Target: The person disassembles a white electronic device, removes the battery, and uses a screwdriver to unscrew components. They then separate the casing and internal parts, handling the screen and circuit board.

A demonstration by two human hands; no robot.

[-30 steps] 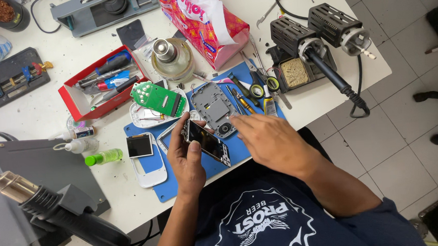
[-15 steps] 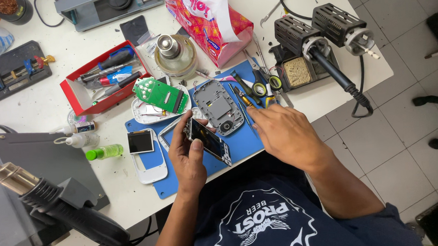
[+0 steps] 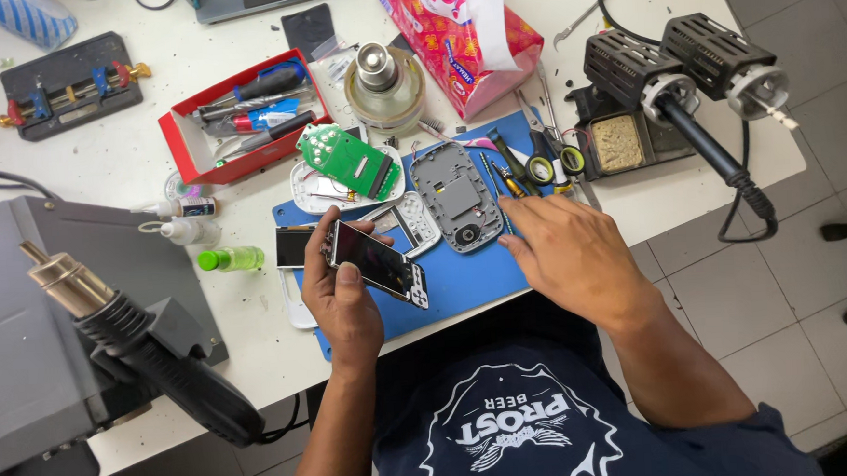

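Note:
My left hand grips a small dark phone part with a screen and keypad, held tilted over the blue work mat. My right hand rests flat on the mat with fingers spread, its fingertips close to a grey phone back shell and holding nothing. A green circuit board lies on a white phone cover just beyond the left hand. A white keypad frame sits between the held part and the grey shell.
A red tray of tools, a tissue pack and a round metal holder stand behind the mat. Soldering irons in a stand are at right. A hot-air station with its black handle fills the left. Small bottles lie nearby.
My right hand has drawn away from the held phone part to the right and now lies on the mat. The left hand keeps its grip. The camera view has shifted slightly.

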